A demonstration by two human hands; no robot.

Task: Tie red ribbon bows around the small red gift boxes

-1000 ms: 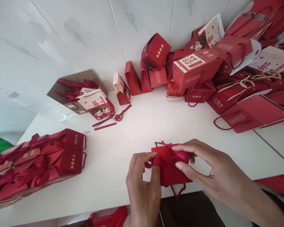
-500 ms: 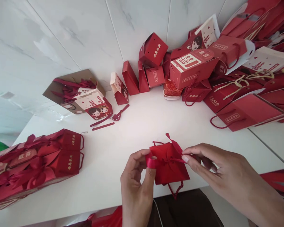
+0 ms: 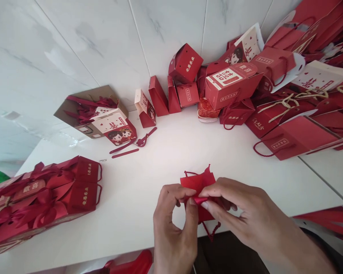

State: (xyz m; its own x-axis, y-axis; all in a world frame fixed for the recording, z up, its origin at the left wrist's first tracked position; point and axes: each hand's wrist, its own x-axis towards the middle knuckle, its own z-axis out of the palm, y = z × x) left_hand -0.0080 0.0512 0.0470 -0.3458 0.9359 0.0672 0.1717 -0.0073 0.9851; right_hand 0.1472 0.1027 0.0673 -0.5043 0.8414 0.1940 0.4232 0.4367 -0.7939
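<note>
A small red gift box [image 3: 194,182] with twisted cord handles stands near the front edge of the white table [image 3: 148,179]. Over its top, my left hand [image 3: 175,219] pinches a red ribbon [image 3: 200,199] between thumb and fingertips. My right hand [image 3: 238,207] closes thumb and forefinger on the same ribbon, right beside the left fingertips. A ribbon end [image 3: 208,173] sticks up behind the right fingers. Both hands cover the middle of the box top, so the knot is hidden.
Finished boxes with ribbon bows [image 3: 45,198] line the left side. A cardboard box of ribbons [image 3: 103,89] and a printed box [image 3: 118,127] stand at the back left, with loose ribbon strips [image 3: 125,153] in front. Red gift boxes [image 3: 231,85] pile up along the wall and right.
My right hand has moved left to meet my left hand over the box. The left hand's ribbon loop has come down to the middle, and both hands now pinch there.
</note>
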